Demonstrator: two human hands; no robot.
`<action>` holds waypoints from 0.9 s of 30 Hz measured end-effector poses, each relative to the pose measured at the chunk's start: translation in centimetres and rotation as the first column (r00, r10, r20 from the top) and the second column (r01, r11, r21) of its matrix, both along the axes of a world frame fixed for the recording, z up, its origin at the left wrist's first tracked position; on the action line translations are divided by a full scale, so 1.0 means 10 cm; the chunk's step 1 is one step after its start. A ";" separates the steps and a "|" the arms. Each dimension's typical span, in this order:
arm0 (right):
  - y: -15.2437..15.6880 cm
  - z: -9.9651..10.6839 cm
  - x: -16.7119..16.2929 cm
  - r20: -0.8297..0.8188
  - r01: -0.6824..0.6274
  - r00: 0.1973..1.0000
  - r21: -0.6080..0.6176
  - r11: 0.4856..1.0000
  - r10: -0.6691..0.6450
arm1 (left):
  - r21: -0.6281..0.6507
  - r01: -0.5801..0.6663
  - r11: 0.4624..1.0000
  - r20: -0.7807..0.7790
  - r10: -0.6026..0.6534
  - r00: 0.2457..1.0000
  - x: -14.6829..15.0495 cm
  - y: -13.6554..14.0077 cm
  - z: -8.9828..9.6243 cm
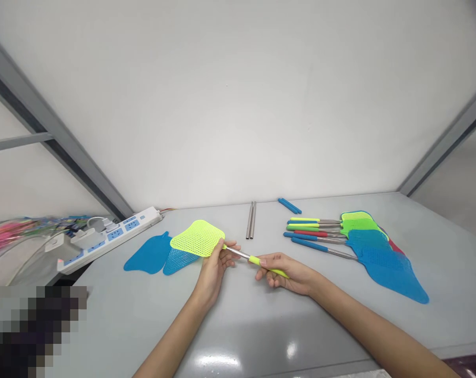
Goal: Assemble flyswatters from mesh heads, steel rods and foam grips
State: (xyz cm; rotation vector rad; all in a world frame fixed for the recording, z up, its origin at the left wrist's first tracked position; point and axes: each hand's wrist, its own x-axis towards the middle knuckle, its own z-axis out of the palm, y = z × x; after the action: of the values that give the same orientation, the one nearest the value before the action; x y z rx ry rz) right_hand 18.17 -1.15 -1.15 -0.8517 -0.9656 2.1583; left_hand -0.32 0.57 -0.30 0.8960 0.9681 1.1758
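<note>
A yellow-green fly swatter (198, 239) is held over the table between my two hands, its metal rod running down to the right. My left hand (217, 262) pinches it where the mesh head meets the rod. Around the yellow grip my right hand (283, 272) is closed, with the grip's end showing past the fingers. Below and left of the held head lie two blue swatter heads (148, 254), one partly covered by it. Two bare metal rods (250, 220) lie side by side beyond my hands, and blue grips (289, 206) rest near the wall.
On the right lies a stack of several swatters (383, 262) in blue, green and red, handles pointing left. A white power strip (115, 239) with plugs runs along the left table edge. Past it are bagged colourful items (21, 236). A white wall (238, 105) stands behind the table.
</note>
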 end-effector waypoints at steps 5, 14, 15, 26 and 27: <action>-0.02 0.02 -0.01 0.014 0.002 1.000 0.046 0.999 -0.003 | -0.071 0.073 0.995 0.014 -0.072 0.997 0.02 -0.02 0.01; -0.05 0.04 0.03 -0.186 -0.171 0.970 -0.080 0.982 0.154 | -0.016 0.197 0.980 0.193 -0.191 0.962 -0.04 -0.10 0.14; -0.05 0.04 0.04 -0.203 -0.180 0.966 -0.084 0.980 0.160 | 0.001 0.202 0.979 0.192 -0.198 0.961 -0.03 -0.11 0.15; -0.07 0.07 0.01 -0.127 -0.170 0.978 -0.032 0.985 0.165 | 0.023 0.209 0.978 0.152 -0.210 0.966 0.01 -0.13 0.13; -0.08 0.07 0.00 -0.111 -0.167 0.980 -0.016 0.986 0.165 | 0.016 0.204 0.979 0.148 -0.204 0.968 0.01 -0.13 0.13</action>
State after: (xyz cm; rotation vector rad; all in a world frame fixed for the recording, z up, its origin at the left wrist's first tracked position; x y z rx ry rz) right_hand 18.21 -1.93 -0.46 -0.6767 -0.9860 2.3370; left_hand -0.23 -0.68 0.99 0.8736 0.7357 1.0511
